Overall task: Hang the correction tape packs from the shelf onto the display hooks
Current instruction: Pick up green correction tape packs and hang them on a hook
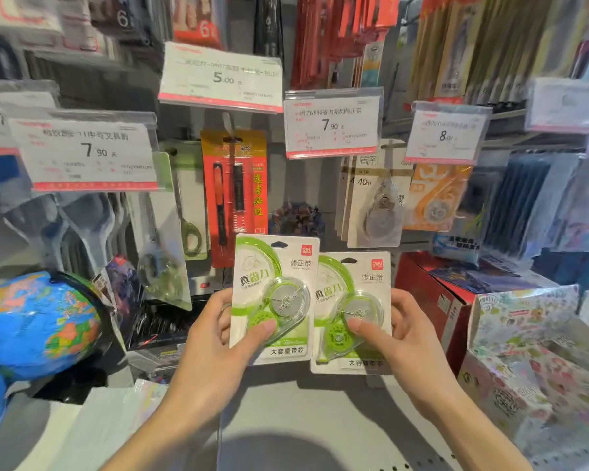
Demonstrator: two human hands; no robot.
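I hold two green-and-white correction tape packs upright above the grey shelf (306, 423). My left hand (218, 338) grips the left pack (272, 270) by its lower left edge, thumb on the front. My right hand (398, 334) grips the right pack (351, 287) by its lower right edge, thumb on the blister. The right pack sits slightly lower and beside the left one. Above them, behind a 7.90 price tag (332, 125), the wall space is bare; I cannot make out the hook itself.
An orange pen pack (233, 195) hangs just above the left pack. Beige correction tape packs (374, 198) hang at the upper right. A globe (38, 324) stands at the left. A red box (432, 300) and patterned cartons (531, 362) stand at the right.
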